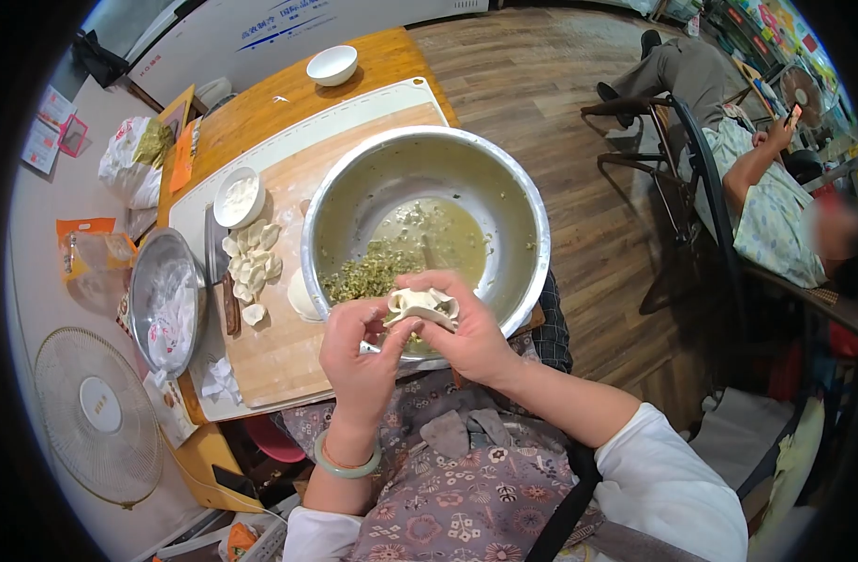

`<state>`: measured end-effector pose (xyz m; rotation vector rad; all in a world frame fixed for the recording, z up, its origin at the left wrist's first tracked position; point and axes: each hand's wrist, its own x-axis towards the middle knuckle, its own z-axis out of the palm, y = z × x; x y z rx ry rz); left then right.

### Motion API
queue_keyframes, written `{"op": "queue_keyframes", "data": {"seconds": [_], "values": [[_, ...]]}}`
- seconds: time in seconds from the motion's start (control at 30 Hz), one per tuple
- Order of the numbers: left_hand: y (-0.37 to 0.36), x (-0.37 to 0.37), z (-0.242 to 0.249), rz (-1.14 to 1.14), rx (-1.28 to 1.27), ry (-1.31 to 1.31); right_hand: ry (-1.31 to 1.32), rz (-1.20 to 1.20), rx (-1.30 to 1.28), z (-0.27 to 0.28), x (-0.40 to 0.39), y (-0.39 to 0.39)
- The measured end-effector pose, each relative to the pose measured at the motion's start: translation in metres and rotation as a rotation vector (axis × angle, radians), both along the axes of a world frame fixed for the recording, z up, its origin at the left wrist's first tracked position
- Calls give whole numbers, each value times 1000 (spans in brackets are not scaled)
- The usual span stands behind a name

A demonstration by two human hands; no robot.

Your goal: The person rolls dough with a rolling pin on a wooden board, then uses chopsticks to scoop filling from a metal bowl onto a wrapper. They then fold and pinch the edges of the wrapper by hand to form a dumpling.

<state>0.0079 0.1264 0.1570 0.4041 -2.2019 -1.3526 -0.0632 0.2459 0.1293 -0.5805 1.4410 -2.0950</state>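
Between my two hands is a dumpling (423,303) of pale dough, its edge partly folded and some green filling showing. My left hand (362,339) pinches its left side, while my right hand (462,332) grips the right side. Both hands are over the near rim of a large steel basin (518,187). Inside the basin, chopped green filling (363,272) lies to the left, with greenish liquid beside it. Left of the basin, several small dough pieces (251,258) rest on a floured wooden board (284,365). A flattened dough wrapper (303,298) lies partly hidden against the basin.
A knife (230,304) and a small bowl of white flour (239,197) are beside the dough pieces. At the left stands a metal bowl with plastic bags (171,314), near a fan (99,405). A white bowl (332,66) sits farther back. To the right, a person (761,187) sits holding a phone.
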Motion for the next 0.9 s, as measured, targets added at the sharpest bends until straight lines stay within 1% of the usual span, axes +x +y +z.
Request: {"op": "queue_keyframes", "data": {"seconds": [0.03,0.07,0.13,0.17,0.23,0.27,0.33,0.4,0.47,0.5,0.53,0.57,0.63,0.67,0.7,0.73,0.77,0.8,0.83,0.9], "values": [[-1,0,2,-45,-174,11,35,9,26,1,0,1],[-3,-1,1,-47,-174,10,71,18,52,2,0,2],[-5,-2,-3,-89,-424,113,115,40,91,2,-2,4],[-4,-2,-1,-89,-425,112,162,65,130,1,-3,5],[-3,-2,6,-41,-239,35,141,53,104,1,-2,4],[-3,-2,9,-43,-239,34,120,42,80,0,-1,4],[-2,-2,11,-69,-108,-34,98,49,88,-1,0,3],[-2,1,7,-88,-124,-34,80,59,95,1,0,3],[-3,3,-2,-112,-136,-34,198,99,143,8,-3,4],[-5,3,-9,-83,-111,41,199,100,143,7,-2,3],[-6,3,-12,-53,-86,117,32,84,-10,6,1,1],[-5,3,-12,-53,-87,119,-134,69,-163,4,2,-1],[3,1,-11,61,566,49,-118,76,-174,-2,0,-2],[6,0,-9,60,567,51,-109,85,-183,-3,1,-2],[7,-1,-8,55,456,40,-126,74,-188,-2,2,-3],[8,-1,-6,51,345,28,-125,75,-188,-1,1,-2],[2,-3,-2,38,122,-1,-123,107,-136,0,0,1],[-1,-4,-1,40,123,-3,-121,141,-84,1,0,2],[-3,-5,1,-3,93,-3,-122,144,-84,1,1,2],[-4,-6,-1,-48,63,-2,-50,124,-69,1,2,2]]}}
